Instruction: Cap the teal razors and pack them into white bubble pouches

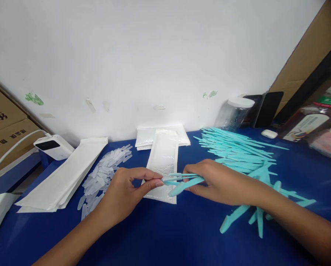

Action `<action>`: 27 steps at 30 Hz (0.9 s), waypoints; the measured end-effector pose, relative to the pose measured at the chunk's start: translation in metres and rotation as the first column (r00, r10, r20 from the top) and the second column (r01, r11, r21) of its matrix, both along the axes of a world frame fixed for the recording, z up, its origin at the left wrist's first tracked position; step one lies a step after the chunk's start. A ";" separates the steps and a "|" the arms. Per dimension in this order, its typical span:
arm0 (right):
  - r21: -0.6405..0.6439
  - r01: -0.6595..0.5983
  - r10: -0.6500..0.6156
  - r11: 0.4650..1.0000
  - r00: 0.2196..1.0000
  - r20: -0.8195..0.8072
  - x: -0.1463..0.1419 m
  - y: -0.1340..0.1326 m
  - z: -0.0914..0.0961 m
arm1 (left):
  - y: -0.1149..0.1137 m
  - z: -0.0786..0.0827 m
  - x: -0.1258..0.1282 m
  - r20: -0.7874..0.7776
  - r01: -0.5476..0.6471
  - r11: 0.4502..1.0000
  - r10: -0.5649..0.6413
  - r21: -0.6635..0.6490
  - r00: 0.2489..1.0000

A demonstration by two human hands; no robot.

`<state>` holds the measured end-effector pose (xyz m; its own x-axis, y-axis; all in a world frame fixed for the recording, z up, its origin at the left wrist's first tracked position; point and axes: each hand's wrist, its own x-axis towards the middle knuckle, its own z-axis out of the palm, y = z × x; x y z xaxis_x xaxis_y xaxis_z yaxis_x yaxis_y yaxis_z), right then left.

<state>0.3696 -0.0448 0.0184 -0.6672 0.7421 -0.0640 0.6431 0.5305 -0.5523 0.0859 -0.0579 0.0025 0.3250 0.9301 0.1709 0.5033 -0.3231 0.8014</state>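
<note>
My right hand (209, 181) is closed around several turquoise eyebrow razors (186, 186), whose ends point left. The thumb and forefinger of my left hand (132, 188) pinch the tip of one of these razors; whether a clear cap sits between the fingertips, I cannot tell. Beneath them lies a white packaging pouch (164, 151) with a glossy face. Left of it, near my left hand, is a heap of small translucent plastic blade caps (99, 177). A large pile of turquoise razors (234, 147) spreads behind my right hand, and more lie loose under my right forearm.
Flat white pouches (62, 173) are stacked at left, others (143, 138) against the wall. A white power bank (54, 146) with a cable stands back left. At back right are a lidded jar (234, 112), a phone (268, 109), an earbud case (269, 133) and a bottle (306, 122).
</note>
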 end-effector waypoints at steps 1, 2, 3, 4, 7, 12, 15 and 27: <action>-0.013 -0.008 0.008 1.000 1.000 -0.014 -0.002 -0.002 0.000 | 0.000 0.000 0.000 0.033 -0.015 1.000 0.016 -0.017 0.999; -0.019 -0.019 0.019 1.000 0.999 -0.028 -0.004 -0.004 0.001 | 0.001 0.000 0.000 0.067 -0.021 0.999 0.023 -0.038 0.997; -0.009 -0.031 0.031 0.999 0.999 -0.042 -0.005 -0.006 0.002 | 0.001 -0.001 0.000 0.103 -0.014 0.998 0.021 -0.066 0.994; 0.009 -0.044 0.044 0.999 0.998 -0.052 -0.006 -0.008 0.002 | 0.000 -0.002 0.001 0.140 0.002 0.995 0.011 -0.098 0.990; 0.033 -0.051 0.053 0.998 0.997 -0.061 -0.007 -0.012 0.002 | -0.002 -0.004 0.004 0.238 0.077 0.979 -0.030 -0.189 0.971; -0.049 0.013 -0.022 0.999 0.983 -0.182 0.001 -0.004 -0.005 | 0.005 0.009 -0.012 0.085 0.058 0.997 -0.053 -0.058 0.995; -0.081 0.045 -0.067 0.996 0.952 -0.299 0.007 0.006 -0.007 | 0.026 0.020 -0.048 -0.324 0.014 0.992 0.026 0.122 0.946; 0.109 0.397 -0.349 0.911 0.886 -0.306 0.038 0.040 -0.004 | 0.045 0.024 -0.099 -0.624 0.050 0.989 -0.127 -0.140 0.771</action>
